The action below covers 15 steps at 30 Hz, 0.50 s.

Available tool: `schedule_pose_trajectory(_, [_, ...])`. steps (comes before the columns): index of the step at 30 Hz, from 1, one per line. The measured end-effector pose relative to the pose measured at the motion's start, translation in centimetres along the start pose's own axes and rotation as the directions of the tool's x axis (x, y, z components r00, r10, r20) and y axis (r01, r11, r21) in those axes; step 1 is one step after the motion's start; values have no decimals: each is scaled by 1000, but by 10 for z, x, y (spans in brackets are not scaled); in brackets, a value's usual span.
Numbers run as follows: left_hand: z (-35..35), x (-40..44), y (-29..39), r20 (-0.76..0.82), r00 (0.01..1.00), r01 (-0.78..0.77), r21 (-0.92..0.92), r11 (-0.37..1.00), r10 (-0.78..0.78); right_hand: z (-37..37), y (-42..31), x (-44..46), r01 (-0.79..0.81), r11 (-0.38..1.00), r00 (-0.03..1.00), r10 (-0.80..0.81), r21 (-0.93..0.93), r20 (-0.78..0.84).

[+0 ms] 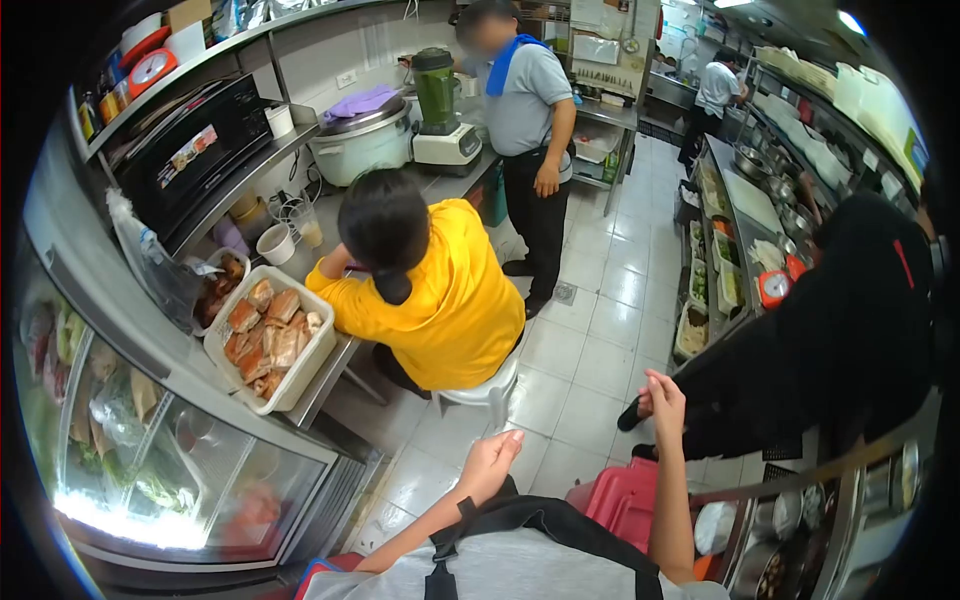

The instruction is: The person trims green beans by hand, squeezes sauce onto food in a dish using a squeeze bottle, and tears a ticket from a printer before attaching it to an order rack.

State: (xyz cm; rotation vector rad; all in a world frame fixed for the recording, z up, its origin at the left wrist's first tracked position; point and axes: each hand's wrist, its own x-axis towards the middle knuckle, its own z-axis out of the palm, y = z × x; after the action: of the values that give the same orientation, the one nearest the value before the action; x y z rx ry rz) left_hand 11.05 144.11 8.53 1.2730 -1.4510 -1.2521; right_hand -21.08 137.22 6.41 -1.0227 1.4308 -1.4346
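My left hand [490, 466] is in front of my body at the lower middle, loosely closed with the thumb on top; I see nothing in it. Raised a little to the right is my right hand [662, 402], its fingers bent and slightly apart, holding nothing visible. Both hands are in the air over the tiled floor. Nearest the left hand is a white plastic stool [485, 390], where a person in a yellow top [435, 300] sits facing the counter. A red plastic bin [610, 500] stands below and between my hands.
A tub of roasted meat [270, 345] rests on the left counter beside a glass-door fridge [200, 460]. A person in grey [528, 110] stands near a blender [436, 95] and rice cooker [365, 140]. At right, a person in black [850, 300] stands by the prep counter [750, 205].
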Motion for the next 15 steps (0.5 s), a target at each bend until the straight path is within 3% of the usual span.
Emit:
schedule_pose_trajectory(3, [9,56,-1,12,999,40,51,998,-41,29,-25,74,121,993,987,-118,-16,105])
schedule_pose_trajectory(6, [24,120,4,0,998,-58,15,998,58,46,-37,158,201,979,970,-196,-20,145])
schedule_pose_trajectory(11, [30,244,5,97,995,3,53,999,-8,53,-57,272,217,971,975,-212,-99,66])
schedule_pose_trajectory(14, [48,312,13,71,989,-132,-13,991,133,25,-48,329,214,957,976,-216,-195,15])
schedule_pose_trajectory(15, [52,328,17,141,985,-102,-5,995,102,13,-37,346,170,969,984,-178,-179,-30])
